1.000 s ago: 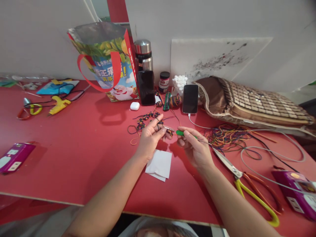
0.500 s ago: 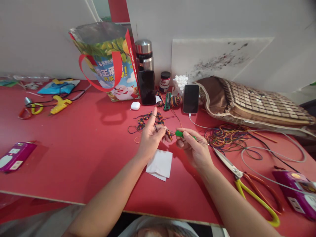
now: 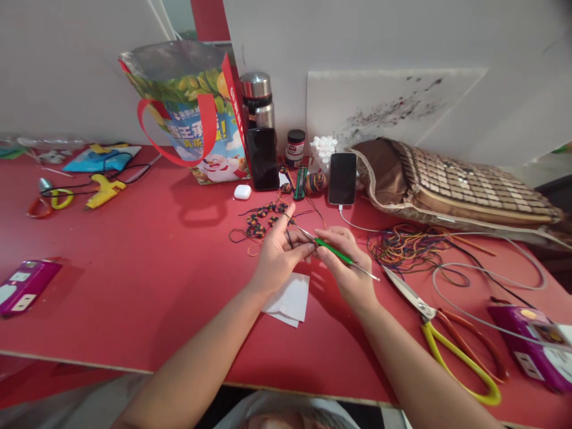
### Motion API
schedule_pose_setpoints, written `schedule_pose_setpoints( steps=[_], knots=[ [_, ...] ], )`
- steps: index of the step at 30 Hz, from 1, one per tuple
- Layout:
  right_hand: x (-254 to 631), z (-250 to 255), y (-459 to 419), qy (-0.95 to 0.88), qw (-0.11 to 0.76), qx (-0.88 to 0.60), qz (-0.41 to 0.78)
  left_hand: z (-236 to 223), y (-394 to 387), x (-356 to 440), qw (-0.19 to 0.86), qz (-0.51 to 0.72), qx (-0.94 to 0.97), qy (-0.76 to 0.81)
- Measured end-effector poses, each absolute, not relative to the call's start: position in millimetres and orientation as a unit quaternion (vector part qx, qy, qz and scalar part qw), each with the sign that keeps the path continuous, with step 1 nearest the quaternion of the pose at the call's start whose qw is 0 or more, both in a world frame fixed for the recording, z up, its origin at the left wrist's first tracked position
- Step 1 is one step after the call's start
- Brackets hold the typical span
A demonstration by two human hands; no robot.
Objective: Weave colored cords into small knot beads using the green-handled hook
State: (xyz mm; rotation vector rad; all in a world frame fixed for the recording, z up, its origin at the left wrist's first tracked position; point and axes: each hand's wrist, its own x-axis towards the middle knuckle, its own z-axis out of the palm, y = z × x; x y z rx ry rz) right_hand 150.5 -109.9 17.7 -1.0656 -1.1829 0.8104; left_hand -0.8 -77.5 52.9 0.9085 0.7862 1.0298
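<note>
My right hand is closed round a crochet hook with a green grip and metal ends. Its tip points up and left, close to my left index finger. My left hand pinches a small piece of yarn work that the fingers mostly hide. Dark yarn passes round the raised left index finger. The fingertips of both hands meet or nearly meet. Just behind them on the table lies a multicoloured crocheted strip with loose yarn ends.
A folded white paper lies beneath my hands. On the right are tangled yarn, large scissors and a white cable. Two phones, a yarn ball and a shopping bag stand behind. A yellow glue gun lies left.
My right hand has come left against my left hand. The hook has swung so its tip now points up toward the left index finger. The whole view has shifted slightly.
</note>
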Motion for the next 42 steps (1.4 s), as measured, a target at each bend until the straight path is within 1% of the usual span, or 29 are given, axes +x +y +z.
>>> schedule_pose_setpoints(
  steps=[4,8,14,18,21,24,26,29,35,42],
  knots=[
    [150,18,-110,-0.552,0.625,-0.450,0.321,55,-81,0,0.715,0.433,0.425,0.347],
    [155,18,-111,-0.537,0.638,-0.465,0.296,53,-80,-4,0.704,0.421,0.454,0.347],
    [159,14,-109,-0.441,0.652,-0.471,0.398,46,-75,-7,0.671,0.429,0.464,0.388],
    [159,11,-104,-0.378,0.672,-0.460,0.441,41,-68,-7,0.632,0.498,0.435,0.405],
    [158,15,-104,-0.397,0.656,-0.469,0.438,40,-61,-8,0.688,0.528,0.338,0.366],
    [156,21,-106,-0.446,0.623,-0.460,0.449,41,-56,-9,0.748,0.513,0.241,0.346],
    [155,25,-108,-0.476,0.601,-0.445,0.462,44,-54,-11,0.765,0.504,0.201,0.347],
    [153,28,-111,-0.508,0.589,-0.421,0.467,46,-52,-14,0.763,0.511,0.182,0.352],
    [155,26,-112,-0.502,0.607,-0.408,0.462,45,-52,-17,0.742,0.543,0.190,0.344],
    [156,27,-113,-0.494,0.605,-0.416,0.466,42,-49,-23,0.726,0.503,0.273,0.381]
  ],
)
